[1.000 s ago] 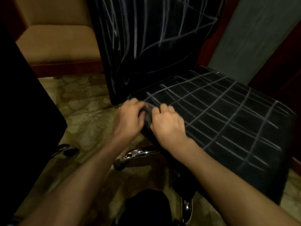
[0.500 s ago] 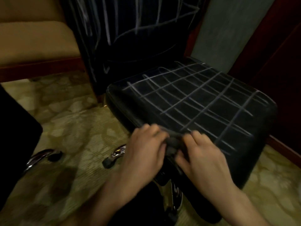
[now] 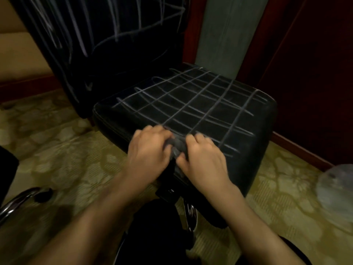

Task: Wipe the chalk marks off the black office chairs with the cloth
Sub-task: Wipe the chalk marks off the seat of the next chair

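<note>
— What's changed from half a second back?

— Little: both hands have stayed at the seat's front edge, the view sitting a bit higher.

— And the cloth (image 3: 176, 145)?

— Grey, soft, bunched; the left hand (image 3: 148, 152) and right hand (image 3: 202, 159) pinch it between them on the chair (image 3: 246, 119), smooth black padding crossed with a chalk grid (image 3: 191, 104). Patterned carpet (image 3: 63, 146) below.
</note>
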Available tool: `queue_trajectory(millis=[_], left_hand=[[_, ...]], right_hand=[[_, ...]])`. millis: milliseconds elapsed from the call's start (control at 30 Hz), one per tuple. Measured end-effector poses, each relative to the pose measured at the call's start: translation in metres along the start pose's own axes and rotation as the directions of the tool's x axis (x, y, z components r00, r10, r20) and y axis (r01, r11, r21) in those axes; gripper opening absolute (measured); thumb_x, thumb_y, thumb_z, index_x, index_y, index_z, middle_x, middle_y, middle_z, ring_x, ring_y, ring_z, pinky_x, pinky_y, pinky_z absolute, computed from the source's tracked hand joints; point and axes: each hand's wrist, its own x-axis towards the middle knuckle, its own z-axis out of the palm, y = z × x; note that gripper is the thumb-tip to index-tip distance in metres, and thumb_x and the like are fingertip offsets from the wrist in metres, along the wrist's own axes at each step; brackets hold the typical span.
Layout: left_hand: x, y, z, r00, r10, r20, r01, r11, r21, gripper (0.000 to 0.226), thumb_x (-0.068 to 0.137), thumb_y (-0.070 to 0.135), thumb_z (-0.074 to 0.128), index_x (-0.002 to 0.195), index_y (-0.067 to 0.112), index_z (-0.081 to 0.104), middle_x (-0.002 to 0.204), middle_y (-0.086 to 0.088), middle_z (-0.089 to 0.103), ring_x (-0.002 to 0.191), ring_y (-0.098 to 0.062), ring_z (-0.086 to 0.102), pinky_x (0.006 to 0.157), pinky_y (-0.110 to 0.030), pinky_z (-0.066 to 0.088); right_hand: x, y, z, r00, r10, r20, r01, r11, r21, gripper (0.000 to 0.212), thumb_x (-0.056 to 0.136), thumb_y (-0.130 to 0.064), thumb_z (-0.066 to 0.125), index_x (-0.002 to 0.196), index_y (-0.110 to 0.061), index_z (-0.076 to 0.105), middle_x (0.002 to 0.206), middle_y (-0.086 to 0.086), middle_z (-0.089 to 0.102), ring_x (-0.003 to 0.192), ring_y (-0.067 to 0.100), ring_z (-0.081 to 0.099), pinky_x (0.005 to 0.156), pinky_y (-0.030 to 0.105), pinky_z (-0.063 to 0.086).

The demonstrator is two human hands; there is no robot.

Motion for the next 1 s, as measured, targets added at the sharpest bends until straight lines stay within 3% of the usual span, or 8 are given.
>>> queue_trajectory(millis=[133,233,400,500,633,800,900,1000], left_hand=[[-0.046,0.051,0.006,0.963,0.267,0.029,-0.261,0.954,-0.146,0.014,0.08,0.03,0.055,0.09,0.027,0.065,0.088,0.007,0.058,0.084,-0.019,0.054,0.073,-0.033,0.034],[-0.032,0.066,0.011,0.93,0.367,0.008,-0.364,0.925,-0.105,0.015,0.083,0.031,0.05,0.086,0.027,0.064,0.085,0.007,0.058,0.081,-0.017,0.054,0.074,-0.032,0.032],[0.048,0.083,0.023,0.946,0.299,0.121,-0.303,0.953,0.012,0.02,0.095,0.027,0.054,0.112,0.024,0.065,0.111,0.002,0.062,0.109,-0.023,0.055,0.092,-0.035,0.033],[0.049,0.088,0.027,0.937,0.313,0.157,-0.321,0.947,0.029,0.025,0.097,0.025,0.054,0.121,0.024,0.063,0.119,0.003,0.06,0.115,-0.02,0.052,0.098,-0.032,0.032],[0.017,0.066,0.019,0.932,0.342,0.118,-0.341,0.94,-0.026,0.022,0.095,0.029,0.057,0.115,0.028,0.066,0.113,0.008,0.062,0.11,-0.018,0.054,0.093,-0.032,0.034],[0.003,0.036,0.006,0.9,0.416,0.129,-0.412,0.91,-0.054,0.018,0.075,0.022,0.079,0.092,0.025,0.072,0.087,0.007,0.066,0.084,-0.02,0.063,0.079,-0.036,0.044],[0.02,0.043,0.004,0.904,0.4,0.151,-0.401,0.916,-0.026,0.015,0.086,0.029,0.068,0.1,0.026,0.07,0.097,0.006,0.066,0.097,-0.022,0.062,0.086,-0.035,0.039],[0.058,0.079,0.024,0.915,0.365,0.17,-0.374,0.927,0.022,0.024,0.095,0.033,0.056,0.117,0.025,0.063,0.117,0.002,0.062,0.116,-0.022,0.055,0.095,-0.036,0.035]], right_hand=[[-0.082,0.043,-0.021,0.991,0.122,-0.054,-0.116,0.988,0.098,0.026,0.075,-0.038,0.064,0.095,-0.025,0.056,0.089,-0.008,0.049,0.08,0.014,0.053,0.063,0.025,0.046],[-0.098,0.059,-0.01,0.961,0.254,-0.109,-0.233,0.956,0.176,0.023,0.076,-0.027,0.074,0.093,-0.024,0.06,0.091,-0.007,0.048,0.081,0.014,0.051,0.063,0.028,0.048],[-0.036,0.085,0.0,0.889,0.4,-0.225,-0.372,0.915,0.157,0.021,0.091,-0.025,0.063,0.107,-0.012,0.065,0.106,0.009,0.054,0.096,0.029,0.052,0.08,0.039,0.047],[-0.033,0.084,0.001,0.894,0.386,-0.227,-0.371,0.922,0.109,0.02,0.09,-0.024,0.063,0.104,-0.009,0.064,0.101,0.009,0.055,0.093,0.031,0.052,0.079,0.04,0.045],[-0.059,0.059,0.005,0.899,0.361,-0.25,-0.335,0.932,0.14,0.014,0.086,-0.022,0.067,0.096,-0.012,0.062,0.093,0.005,0.054,0.086,0.025,0.052,0.074,0.038,0.047],[-0.078,0.024,0.01,0.91,0.313,-0.272,-0.281,0.948,0.152,0.015,0.083,-0.019,0.071,0.09,-0.015,0.058,0.089,0.001,0.053,0.082,0.021,0.051,0.069,0.037,0.047],[-0.064,0.034,0.008,0.921,0.267,-0.283,-0.254,0.964,0.083,0.016,0.082,-0.019,0.069,0.088,-0.012,0.056,0.089,0.007,0.054,0.082,0.028,0.053,0.068,0.039,0.047],[-0.03,0.076,0.002,0.896,0.372,-0.241,-0.391,0.92,-0.031,0.018,0.088,-0.019,0.064,0.098,-0.005,0.059,0.103,0.016,0.055,0.093,0.037,0.053,0.077,0.043,0.046]])
